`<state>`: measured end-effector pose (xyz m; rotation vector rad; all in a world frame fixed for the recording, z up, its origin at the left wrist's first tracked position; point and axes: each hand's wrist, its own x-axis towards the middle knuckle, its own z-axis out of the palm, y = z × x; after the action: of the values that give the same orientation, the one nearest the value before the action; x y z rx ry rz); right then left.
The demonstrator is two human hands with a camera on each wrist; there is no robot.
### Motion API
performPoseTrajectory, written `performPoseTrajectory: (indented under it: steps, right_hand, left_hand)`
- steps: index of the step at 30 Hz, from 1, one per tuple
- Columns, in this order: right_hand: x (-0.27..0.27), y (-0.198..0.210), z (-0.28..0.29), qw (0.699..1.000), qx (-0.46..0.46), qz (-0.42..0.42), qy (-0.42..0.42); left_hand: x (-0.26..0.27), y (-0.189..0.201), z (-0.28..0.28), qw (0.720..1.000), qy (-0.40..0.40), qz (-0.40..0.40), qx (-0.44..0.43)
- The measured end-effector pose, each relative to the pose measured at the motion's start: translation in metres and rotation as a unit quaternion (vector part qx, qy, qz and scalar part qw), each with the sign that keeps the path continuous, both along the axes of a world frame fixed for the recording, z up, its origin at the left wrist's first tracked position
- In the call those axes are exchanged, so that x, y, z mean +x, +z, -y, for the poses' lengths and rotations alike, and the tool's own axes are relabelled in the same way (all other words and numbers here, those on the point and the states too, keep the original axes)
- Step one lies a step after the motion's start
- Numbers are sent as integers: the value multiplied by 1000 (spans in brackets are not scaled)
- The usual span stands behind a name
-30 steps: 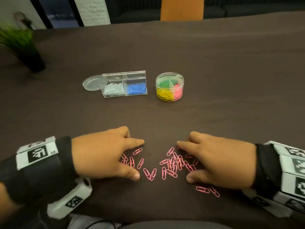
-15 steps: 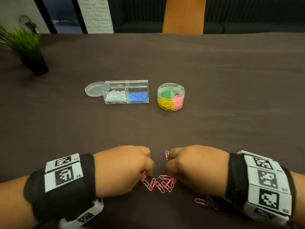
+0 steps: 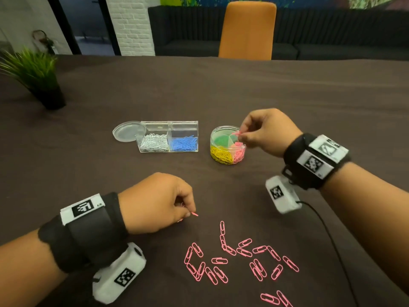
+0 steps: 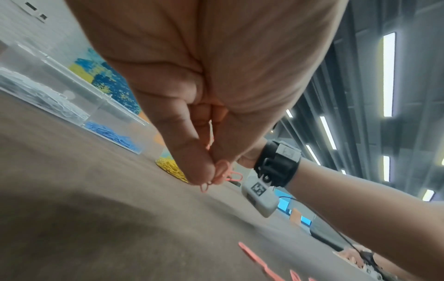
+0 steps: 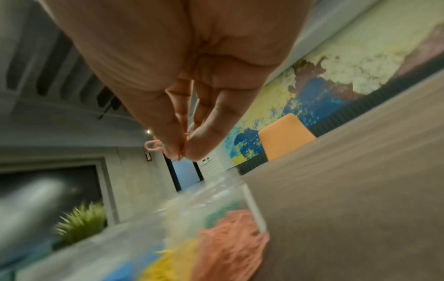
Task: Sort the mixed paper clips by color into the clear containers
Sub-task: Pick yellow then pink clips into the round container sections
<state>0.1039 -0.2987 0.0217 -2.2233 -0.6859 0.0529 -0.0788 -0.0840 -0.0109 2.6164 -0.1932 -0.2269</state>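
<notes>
Black wristbands [image 3: 88,231] carry white coded tags and cameras [image 3: 118,275]

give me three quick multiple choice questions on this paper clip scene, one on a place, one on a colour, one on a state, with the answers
1. Where is the right hand?
A. over the round tub
B. flat on the table
C. on the plant pot

2. What colour are the loose clips on the table?
A. blue
B. pink
C. green

3. What is the left hand doing?
A. lying open and flat
B. pinching pink clips
C. holding the lid

Answers:
1. A, its fingertips hold pink clips above the round tub.
2. B, every clip in the near pile is pink.
3. B, the left wrist view shows thumb and fingers closed on pink clips; the lid lies beside the square box.
</notes>
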Motion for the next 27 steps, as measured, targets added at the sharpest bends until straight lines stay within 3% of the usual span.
performPoseTrajectory:
  steps: [6, 14, 22, 27]
  right_hand:
    - [40, -7, -22, 988, -133, 45, -59]
    - [45, -22, -28, 954, -273, 118, -45]
    - [37, -12, -9, 962, -248, 106, -52]
    - [10, -14, 33, 964, -241, 103, -34]
  left_hand:
    - [11, 3, 3, 996, 54, -3, -63]
    - [39, 19, 3, 985, 96, 25, -142]
    - [134, 32, 35, 951, 152, 71, -258]
    - [185, 30, 57, 976, 140, 72, -150]
